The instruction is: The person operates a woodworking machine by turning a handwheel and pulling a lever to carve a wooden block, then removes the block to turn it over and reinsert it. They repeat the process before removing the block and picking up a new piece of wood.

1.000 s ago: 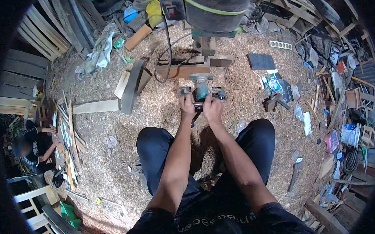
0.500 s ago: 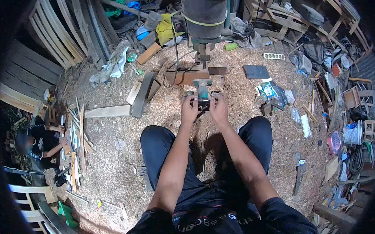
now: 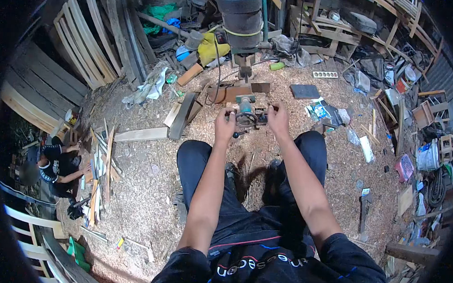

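Observation:
In the middle of the head view stands a green machine part with a dark handwheel [image 3: 246, 120] at its near end. My left hand [image 3: 224, 125] is at the wheel's left side, fingers curled on a small dark part I cannot make out. My right hand [image 3: 278, 121] is to the right of the wheel, fingers closed at a dark part, mostly hidden. Below the wheel juts a lever with a black knob [image 3: 236, 135]. Behind the wheel a reddish-brown wooden board [image 3: 224, 94] lies crosswise under a metal machine head [image 3: 245, 71] with a big black motor [image 3: 240, 22].
Wood shavings cover the floor. Wooden offcuts [image 3: 182, 117] lie left of the machine, a dark block [image 3: 304, 91] to its right. At far left another person [image 3: 56, 168] sits beside wood strips [image 3: 108, 162]. A power strip [image 3: 324, 74] and a pink basket [image 3: 404, 167] are at right.
My hands have moved apart, the right one outward to the right, so the handwheel shows more fully between them. The view has shifted slightly. The other person's arms have moved.

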`<state>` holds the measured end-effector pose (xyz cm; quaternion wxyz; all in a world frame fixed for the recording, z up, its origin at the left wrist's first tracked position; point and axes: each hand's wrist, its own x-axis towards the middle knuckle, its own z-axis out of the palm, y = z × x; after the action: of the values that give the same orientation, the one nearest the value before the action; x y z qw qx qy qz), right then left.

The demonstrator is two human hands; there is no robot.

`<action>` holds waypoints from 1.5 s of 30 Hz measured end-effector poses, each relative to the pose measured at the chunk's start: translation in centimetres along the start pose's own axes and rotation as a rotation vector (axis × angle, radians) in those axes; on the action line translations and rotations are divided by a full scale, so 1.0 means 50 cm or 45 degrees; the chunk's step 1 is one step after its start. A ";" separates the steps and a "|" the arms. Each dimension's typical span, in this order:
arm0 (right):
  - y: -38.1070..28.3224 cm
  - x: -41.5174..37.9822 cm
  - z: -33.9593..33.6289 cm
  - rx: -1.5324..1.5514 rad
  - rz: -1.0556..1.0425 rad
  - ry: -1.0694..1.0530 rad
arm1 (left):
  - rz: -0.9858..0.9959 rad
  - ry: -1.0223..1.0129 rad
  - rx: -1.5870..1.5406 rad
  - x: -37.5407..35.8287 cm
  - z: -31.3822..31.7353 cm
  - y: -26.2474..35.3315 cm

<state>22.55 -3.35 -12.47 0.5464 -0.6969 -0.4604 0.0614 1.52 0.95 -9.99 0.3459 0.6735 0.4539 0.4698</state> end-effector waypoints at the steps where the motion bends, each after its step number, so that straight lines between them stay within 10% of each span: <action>1: -0.014 -0.006 -0.009 0.003 -0.022 -0.007 | 0.024 0.018 -0.010 -0.008 -0.002 0.001; 20: -0.158 -0.029 -0.127 0.056 -0.117 -0.067 | 0.016 -0.023 -0.217 -0.095 -0.044 0.159; 35: -0.325 0.181 -0.025 0.219 -0.429 0.069 | 0.585 0.074 0.578 0.223 -0.073 0.224; 45: -0.292 0.273 0.015 0.194 -0.413 0.102 | 0.458 -0.032 1.179 0.391 -0.028 0.199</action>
<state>21.47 6.56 4.87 0.6183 -0.5721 -0.5385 -0.0207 5.92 15.85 5.59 -0.0704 0.8297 0.4873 0.2629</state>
